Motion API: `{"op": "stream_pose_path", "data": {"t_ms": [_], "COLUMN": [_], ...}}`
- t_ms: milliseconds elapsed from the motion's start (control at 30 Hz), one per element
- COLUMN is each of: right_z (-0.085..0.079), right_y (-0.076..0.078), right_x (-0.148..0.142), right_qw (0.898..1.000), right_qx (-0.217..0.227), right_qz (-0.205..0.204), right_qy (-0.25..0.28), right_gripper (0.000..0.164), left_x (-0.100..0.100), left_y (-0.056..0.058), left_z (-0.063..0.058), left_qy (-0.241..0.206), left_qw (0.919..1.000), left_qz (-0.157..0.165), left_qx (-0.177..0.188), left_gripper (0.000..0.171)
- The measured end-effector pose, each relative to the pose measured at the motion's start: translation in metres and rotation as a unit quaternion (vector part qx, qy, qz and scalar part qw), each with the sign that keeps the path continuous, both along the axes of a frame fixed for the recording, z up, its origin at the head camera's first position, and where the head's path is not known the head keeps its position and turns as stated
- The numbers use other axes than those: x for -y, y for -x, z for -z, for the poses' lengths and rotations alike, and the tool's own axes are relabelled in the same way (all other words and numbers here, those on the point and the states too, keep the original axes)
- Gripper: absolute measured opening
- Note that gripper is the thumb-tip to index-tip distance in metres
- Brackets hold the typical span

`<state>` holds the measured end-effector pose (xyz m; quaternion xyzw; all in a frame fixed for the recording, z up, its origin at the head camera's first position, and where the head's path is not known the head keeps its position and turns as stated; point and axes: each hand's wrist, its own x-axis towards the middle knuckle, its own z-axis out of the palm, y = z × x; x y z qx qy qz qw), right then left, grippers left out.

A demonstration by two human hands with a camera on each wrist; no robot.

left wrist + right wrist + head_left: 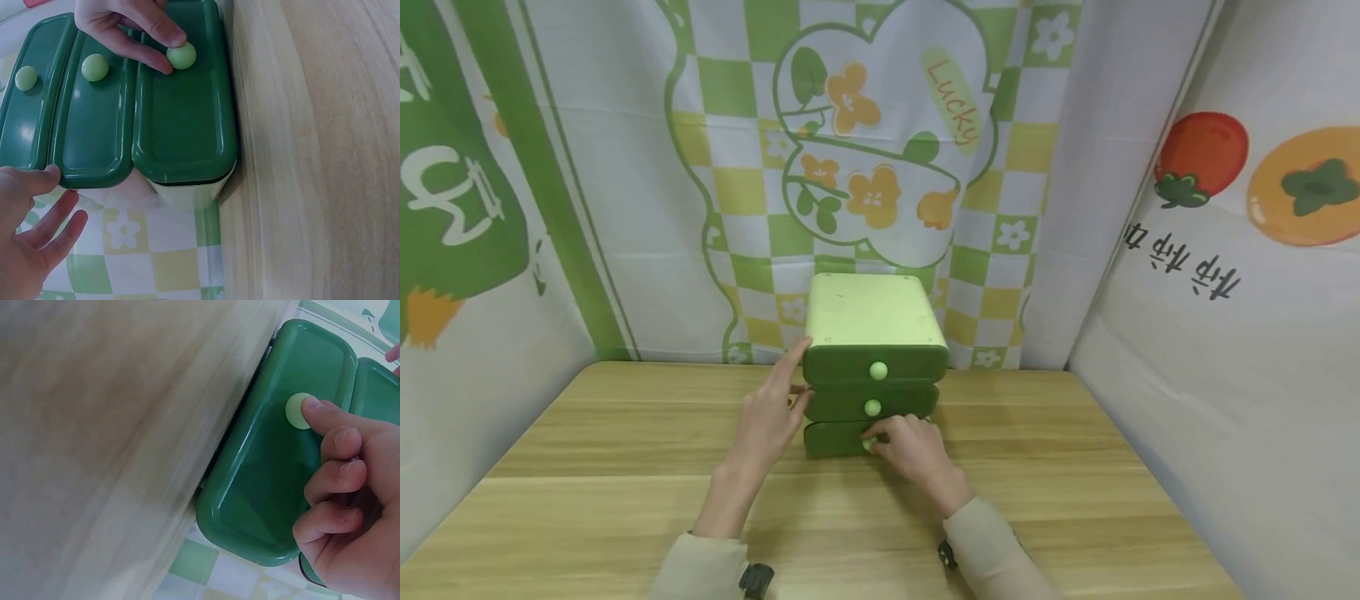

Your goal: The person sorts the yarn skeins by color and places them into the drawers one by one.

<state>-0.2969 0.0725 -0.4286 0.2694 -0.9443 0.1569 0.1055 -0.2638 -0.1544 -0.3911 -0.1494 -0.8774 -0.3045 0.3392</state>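
A small cabinet (874, 310) with a pale green top stands on the table, its three dark green drawers stacked and each fitted with a round light green knob. My right hand (914, 450) pinches the knob (182, 57) of the bottom drawer (829, 440) between thumb and index finger; its other fingers are curled. A thin dark gap shows behind that drawer's front in the left wrist view. Against the cabinet's left side lies my left hand (769, 410), fingers extended, with the thumb at the edge of the middle drawer (838, 404). The top drawer (842, 365) sits above it.
The wooden table (625, 450) extends to both sides and in front of the cabinet. Close behind hangs a checked cloth (722, 167) with flower prints. Printed white panels (1187, 358) flank the table, and dark wrist straps (756, 579) show near the sleeves.
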Motion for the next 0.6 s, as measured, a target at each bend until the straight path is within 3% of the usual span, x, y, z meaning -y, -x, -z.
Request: {"op": "stream_pose_path", "data": {"t_ms": [233,367,467,600], "right_z": [0.0,0.0,-0.001,-0.011], "right_y": [0.001,-0.002,-0.006,-0.012], "right_x": [0.003,0.001,-0.001,-0.007], "right_qw": [1.0,0.999,0.996,0.994], "right_qx": [-0.009,-0.029,-0.056,-0.089], "right_qz": [0.006,0.003,-0.013,-0.042], "right_qy": [-0.004,-0.034,-0.063,-0.052], "right_gripper": [0.014,0.015,0.02,0.023], "left_x": [0.002,0.002,0.002,0.003], "left_y": [0.005,0.007,0.005,0.003], "left_z": [0.001,0.002,0.003,0.004], "left_qy": [0.005,0.004,0.0,0.001], "left_qw": [0.9999,1.0,0.9999,0.9995], "left_qz": [-0.001,-0.003,-0.015,-0.033], "left_qx": [-0.013,-0.008,-0.003,0.0], "left_gripper": [0.087,0.087,0.087,0.088]}}
